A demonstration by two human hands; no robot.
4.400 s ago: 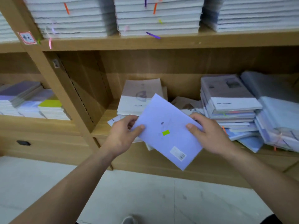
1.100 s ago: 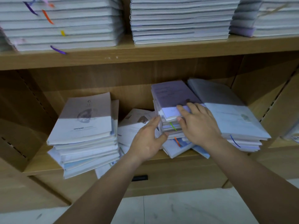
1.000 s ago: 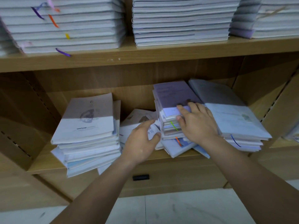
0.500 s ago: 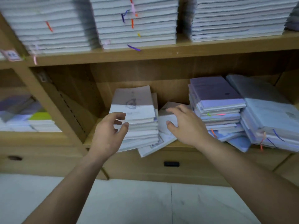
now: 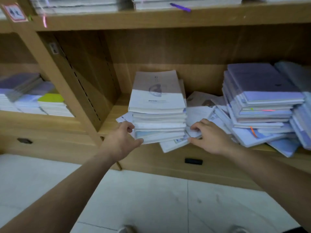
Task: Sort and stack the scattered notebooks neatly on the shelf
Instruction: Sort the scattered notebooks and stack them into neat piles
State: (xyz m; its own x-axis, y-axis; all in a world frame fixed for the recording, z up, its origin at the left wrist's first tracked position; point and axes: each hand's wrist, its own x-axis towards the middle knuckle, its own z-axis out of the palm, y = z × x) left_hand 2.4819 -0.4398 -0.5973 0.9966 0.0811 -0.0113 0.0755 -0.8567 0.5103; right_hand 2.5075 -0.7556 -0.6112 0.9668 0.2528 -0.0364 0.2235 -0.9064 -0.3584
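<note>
Curling round one white stack (image 5: 158, 101), left hand (image 5: 123, 140), right hand (image 5: 211, 137) pinching one loose notebook (image 5: 175, 145)

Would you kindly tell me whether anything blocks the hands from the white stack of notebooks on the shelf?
Nothing visible does. The left hand grips the white stack at its lower left corner, and the right hand pinches a loose notebook jutting from under the stack's right side, so the stack weighs on that notebook.
</note>
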